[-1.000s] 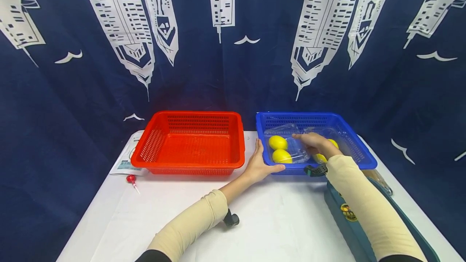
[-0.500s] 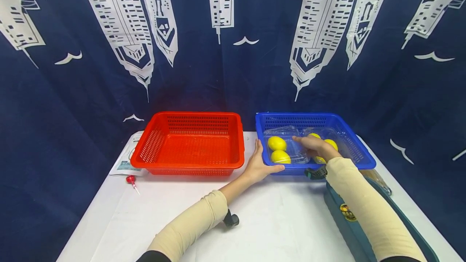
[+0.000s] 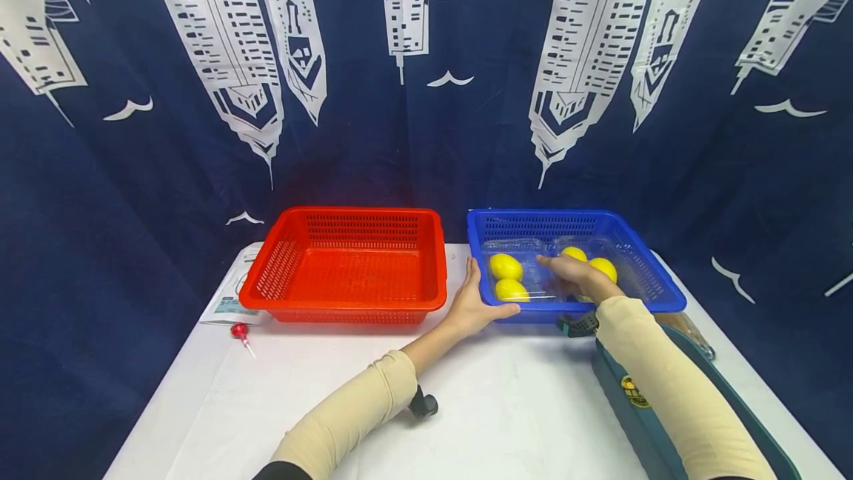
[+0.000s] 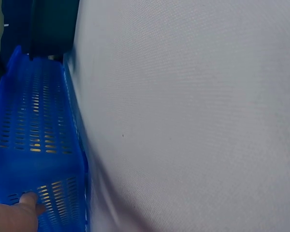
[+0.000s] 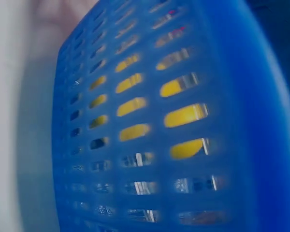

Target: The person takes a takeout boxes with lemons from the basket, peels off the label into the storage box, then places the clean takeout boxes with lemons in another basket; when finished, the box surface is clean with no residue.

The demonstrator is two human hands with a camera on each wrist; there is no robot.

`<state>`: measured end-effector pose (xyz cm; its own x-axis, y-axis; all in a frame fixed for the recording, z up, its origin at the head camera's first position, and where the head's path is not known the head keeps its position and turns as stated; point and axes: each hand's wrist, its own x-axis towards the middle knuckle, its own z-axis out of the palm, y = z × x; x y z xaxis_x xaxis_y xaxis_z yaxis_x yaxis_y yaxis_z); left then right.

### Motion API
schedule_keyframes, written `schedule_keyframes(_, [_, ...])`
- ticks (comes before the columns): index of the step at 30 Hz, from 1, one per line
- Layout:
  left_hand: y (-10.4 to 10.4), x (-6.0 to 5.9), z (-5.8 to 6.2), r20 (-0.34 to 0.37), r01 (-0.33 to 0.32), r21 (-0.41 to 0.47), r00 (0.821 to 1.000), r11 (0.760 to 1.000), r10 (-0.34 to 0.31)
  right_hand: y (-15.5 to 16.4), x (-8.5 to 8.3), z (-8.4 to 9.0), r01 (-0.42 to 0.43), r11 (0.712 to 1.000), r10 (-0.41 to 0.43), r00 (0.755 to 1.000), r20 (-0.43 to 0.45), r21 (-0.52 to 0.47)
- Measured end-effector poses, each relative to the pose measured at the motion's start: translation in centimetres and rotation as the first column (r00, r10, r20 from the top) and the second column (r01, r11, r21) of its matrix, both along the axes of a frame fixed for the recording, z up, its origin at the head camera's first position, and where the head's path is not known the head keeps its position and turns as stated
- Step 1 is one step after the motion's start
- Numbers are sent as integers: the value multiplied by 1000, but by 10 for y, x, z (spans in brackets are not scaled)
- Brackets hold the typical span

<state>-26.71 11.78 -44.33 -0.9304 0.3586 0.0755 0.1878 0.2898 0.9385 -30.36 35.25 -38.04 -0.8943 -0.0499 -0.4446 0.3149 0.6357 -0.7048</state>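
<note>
In the head view, my left hand [image 3: 469, 310] rests at the near left corner of a blue basket [image 3: 636, 298], fingers straight along its side and thumb across its front. The left wrist view shows fingers [image 4: 29, 199] touching the slotted blue wall. My right hand [image 3: 574, 272] reaches into the basket, at the right edge of a clear plastic container [image 3: 538, 284]. Its thumb points left over the container; the other fingers are hidden. Yellow lemons [image 3: 506, 267] lie at the basket's left, and more lemons [image 3: 603, 268] lie beyond the right hand. Through slots, yellow lemons [image 5: 183, 116] show in the right wrist view.
A red slotted basket [image 3: 360, 272] stands to the left. Near it are a flat packet [image 3: 229, 302] and a red lollipop [image 3: 240, 331]. A teal bin [image 3: 640, 398] lies under my right forearm, with a clear-wrapped brownish item [image 3: 693, 335] behind it.
The clear container has gone from tilted to lying flatter in the basket. My right hand has shifted slightly lower, and more of the lemons on the right show. The left hand stays put.
</note>
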Motion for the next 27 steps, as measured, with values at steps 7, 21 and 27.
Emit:
schedule_keyframes(7, [3,0,-1,-2,13,9,1000,1000,-13,3,1,-8,29,1000,-29,999,29,5])
schedule_keyframes(21, [3,-6,-1,-12,12,29,1000,1000,-11,-1,4,-5,4,996,4,997,78,-92])
schedule_keyframes(27, [-16,10,4,-141,12,-121,990,993,-29,-19,18,3,-77,986,86,995,-59,150])
